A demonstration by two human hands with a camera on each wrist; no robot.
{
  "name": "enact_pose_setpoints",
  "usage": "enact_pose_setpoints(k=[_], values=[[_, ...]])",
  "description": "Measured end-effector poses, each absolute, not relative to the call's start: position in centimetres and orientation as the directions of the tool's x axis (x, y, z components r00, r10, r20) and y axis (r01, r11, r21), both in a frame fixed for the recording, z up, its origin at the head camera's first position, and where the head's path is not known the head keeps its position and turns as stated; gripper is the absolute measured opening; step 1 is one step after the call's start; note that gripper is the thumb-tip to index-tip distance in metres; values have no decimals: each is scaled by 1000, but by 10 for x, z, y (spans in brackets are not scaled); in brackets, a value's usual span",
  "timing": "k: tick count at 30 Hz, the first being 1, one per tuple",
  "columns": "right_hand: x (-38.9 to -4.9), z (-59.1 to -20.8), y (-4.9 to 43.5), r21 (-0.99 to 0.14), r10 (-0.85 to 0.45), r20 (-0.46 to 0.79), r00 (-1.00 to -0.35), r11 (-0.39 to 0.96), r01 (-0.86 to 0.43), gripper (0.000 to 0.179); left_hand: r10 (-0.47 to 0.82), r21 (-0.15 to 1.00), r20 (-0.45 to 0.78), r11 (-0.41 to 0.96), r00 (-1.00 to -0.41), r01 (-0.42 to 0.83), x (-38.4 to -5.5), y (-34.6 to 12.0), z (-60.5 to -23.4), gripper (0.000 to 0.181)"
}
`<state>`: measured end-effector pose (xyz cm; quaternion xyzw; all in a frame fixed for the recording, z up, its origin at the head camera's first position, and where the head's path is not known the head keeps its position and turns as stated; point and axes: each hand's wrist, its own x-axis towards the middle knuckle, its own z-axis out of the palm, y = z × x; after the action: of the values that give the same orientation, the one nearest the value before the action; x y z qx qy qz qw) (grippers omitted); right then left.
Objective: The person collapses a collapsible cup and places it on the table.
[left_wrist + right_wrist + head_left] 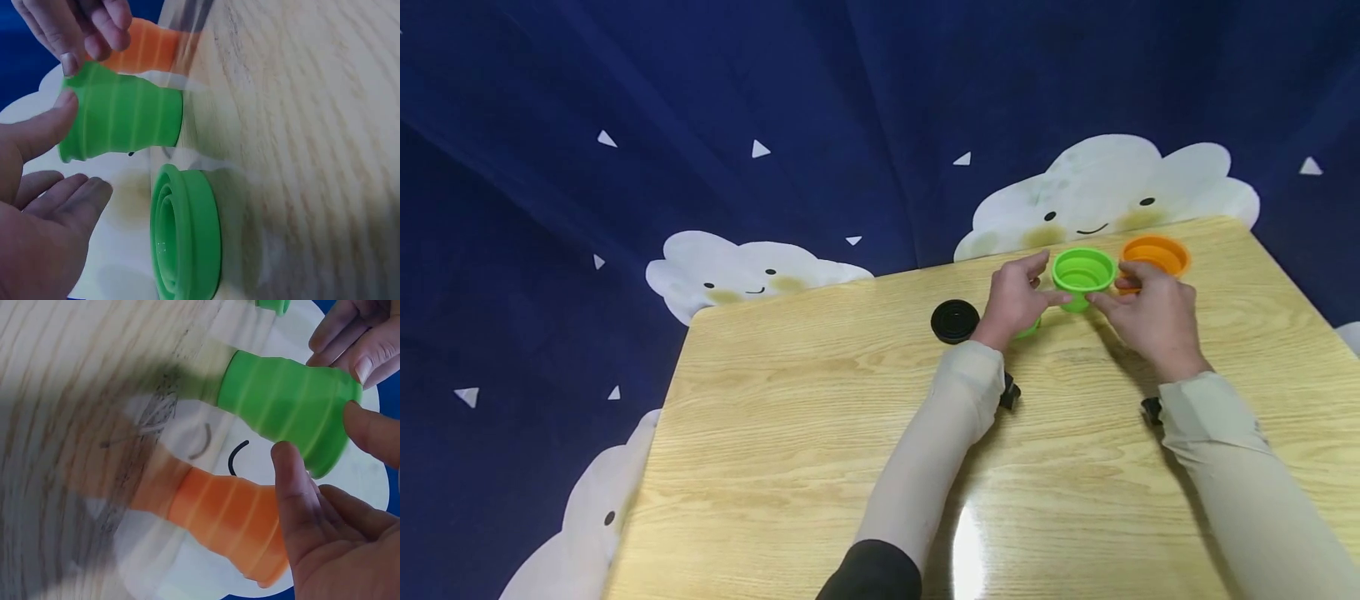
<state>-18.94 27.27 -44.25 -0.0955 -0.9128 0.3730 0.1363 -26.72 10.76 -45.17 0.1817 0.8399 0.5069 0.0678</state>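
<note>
From my remote seat I watch a dark blue curtain (820, 92) with smiling white clouds fill the upper part and left side of the head view. Below it, the pale wood worktop (790, 417) spreads across the lower half. Two light sleeves, the left one (917, 467) and the right one (1255, 483), reach up from the bottom edge, right of centre.

At their ends I see both hands right of centre: the left grip (1011, 298) is spread, its thumb on a cup's rim and the other fingers apart from the wall; the right grip (1157, 317) is also spread, thumb at the rim, though I can't tell whether all its fingers touch.

Between them is that green cup (1084, 277), extended to its ribbed height. An orange cup (1156, 252) stands just beside it, farther right and partly behind the right grip. In the left wrist view, a low green cup (201, 231) sits at bottom centre. A black folded cup (955, 321) lies left of the left grip in the head view.
</note>
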Motion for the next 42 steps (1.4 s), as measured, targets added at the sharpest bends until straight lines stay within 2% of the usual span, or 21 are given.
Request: enact_pose_setpoints(k=[6,12,22,29,38,42], values=[[-192,-445,272,-685,255,226,-940,728,33,60,428,900,72,362,-901,243,-269,113,-452,75],[-193,-445,271,-704,238,261,-936,710,-16,52,396,937,65,291,-916,192,-267,115,-450,72],[-188,-432,270,-746,227,244,-943,665,-33,59,352,936,118,273,-928,223,-263,107,-441,69],[-179,-415,266,-780,199,205,-958,625,-37,64,367,943,153,222,-917,247,-254,89,-428,65],[-168,-398,251,-841,131,180,-975,535,-83,65,367,972,181,73,-912,222,-235,55,-413,60],[-162,-391,241,-856,92,202,-975,501,-130,60,362,977,188,26,-913,211,-225,38,-408,57]])
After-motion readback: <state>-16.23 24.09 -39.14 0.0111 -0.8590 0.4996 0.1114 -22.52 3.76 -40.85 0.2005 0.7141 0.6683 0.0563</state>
